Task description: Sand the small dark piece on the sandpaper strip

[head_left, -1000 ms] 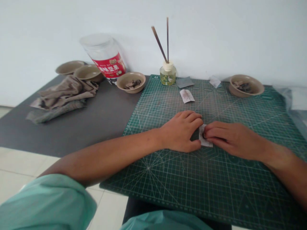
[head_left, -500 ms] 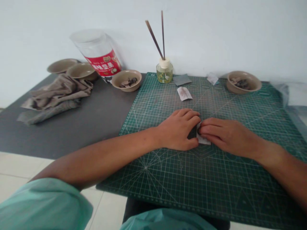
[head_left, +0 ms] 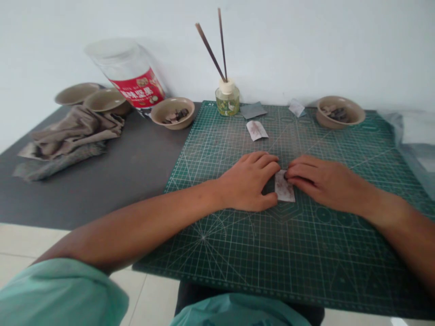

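My left hand (head_left: 246,182) and my right hand (head_left: 321,182) rest on a green cutting mat (head_left: 306,253), with their fingertips close together. Between them lies a small white slip of paper (head_left: 284,186) with brownish marks, seen flat on the mat. The fingertips of my right hand press on its upper end. A dark piece (head_left: 269,187) sits in the curve of my left hand, beside the slip. Most of that piece is hidden by my fingers, and it could partly be shadow.
Two tan bowls hold dark pieces: one (head_left: 172,113) beside the mat, one (head_left: 335,112) on it. A grey sheet (head_left: 253,110), white slips (head_left: 257,130), a reed diffuser bottle (head_left: 227,99), a tipped plastic jar (head_left: 125,68) and crumpled cloth (head_left: 70,140) stand beyond my hands.
The white slip shows more fully between my hands and lies flatter. My right fingers have drawn back to its upper end. The whole scene has shifted left and up with my head.
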`<action>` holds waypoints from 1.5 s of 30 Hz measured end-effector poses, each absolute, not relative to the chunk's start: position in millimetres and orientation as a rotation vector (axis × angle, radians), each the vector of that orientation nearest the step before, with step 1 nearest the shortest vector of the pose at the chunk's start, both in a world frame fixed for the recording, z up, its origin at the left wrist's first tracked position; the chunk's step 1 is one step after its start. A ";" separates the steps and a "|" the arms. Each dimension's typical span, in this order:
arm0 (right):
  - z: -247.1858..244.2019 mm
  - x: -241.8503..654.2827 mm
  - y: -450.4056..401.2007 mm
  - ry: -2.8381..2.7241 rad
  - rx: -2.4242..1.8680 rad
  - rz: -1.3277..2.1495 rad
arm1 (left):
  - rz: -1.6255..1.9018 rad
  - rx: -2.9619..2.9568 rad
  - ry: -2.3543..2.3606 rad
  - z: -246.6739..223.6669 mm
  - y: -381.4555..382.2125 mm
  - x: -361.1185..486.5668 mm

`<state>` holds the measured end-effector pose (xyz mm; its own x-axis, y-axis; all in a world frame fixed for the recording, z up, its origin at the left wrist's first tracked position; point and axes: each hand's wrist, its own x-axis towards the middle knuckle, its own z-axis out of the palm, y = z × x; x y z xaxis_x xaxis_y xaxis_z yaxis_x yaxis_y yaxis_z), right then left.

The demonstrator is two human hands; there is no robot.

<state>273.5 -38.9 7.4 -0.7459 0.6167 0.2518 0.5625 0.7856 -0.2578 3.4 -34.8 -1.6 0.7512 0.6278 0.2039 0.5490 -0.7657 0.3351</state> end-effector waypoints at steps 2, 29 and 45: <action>9.9 276.4 -39.4 -2.676 -0.855 0.367 | 0.435 2.699 0.919 -1.4 -34.8 3.5; 11.3 272.2 -38.8 -2.673 -0.791 0.559 | 0.449 2.718 0.895 -2.7 -34.0 3.8; 3.5 268.5 -34.7 -2.613 -0.886 0.326 | 0.449 2.717 0.904 -2.9 -33.9 4.0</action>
<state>268.5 -34.7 3.5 -0.7381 0.6220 0.2614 0.5386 0.7765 -0.3270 4.0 -33.9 -2.9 0.7608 0.6136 0.2114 0.5391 -0.7788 0.3207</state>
